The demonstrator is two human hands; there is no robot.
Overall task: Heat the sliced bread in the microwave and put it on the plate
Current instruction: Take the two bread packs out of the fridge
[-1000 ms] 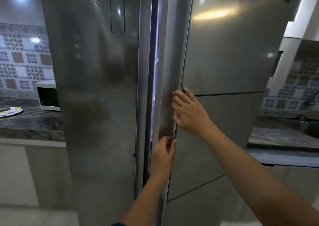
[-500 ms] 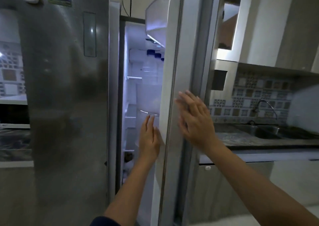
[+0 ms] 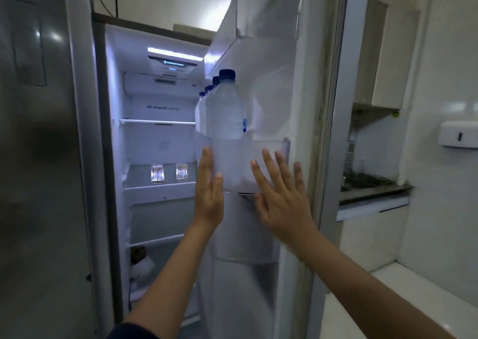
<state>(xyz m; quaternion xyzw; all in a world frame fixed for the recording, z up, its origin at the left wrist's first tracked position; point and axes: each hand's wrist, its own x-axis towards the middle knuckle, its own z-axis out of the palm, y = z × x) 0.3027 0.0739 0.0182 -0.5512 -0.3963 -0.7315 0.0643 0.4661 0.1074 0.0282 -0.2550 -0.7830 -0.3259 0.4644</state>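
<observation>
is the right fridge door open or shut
Open. The right fridge door stands swung out, its inner bin of water bottles faces the camera, and the lit shelves inside show.

The room was dim; a cool white strip light inside the fridge glowed, edges bowed, slight blur throughout

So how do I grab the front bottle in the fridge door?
Grip the front bottle round its body, above the door bin wall, coming from your side. It stands upright, its lower half sits inside the bin, and more bottles crowd behind.
</observation>
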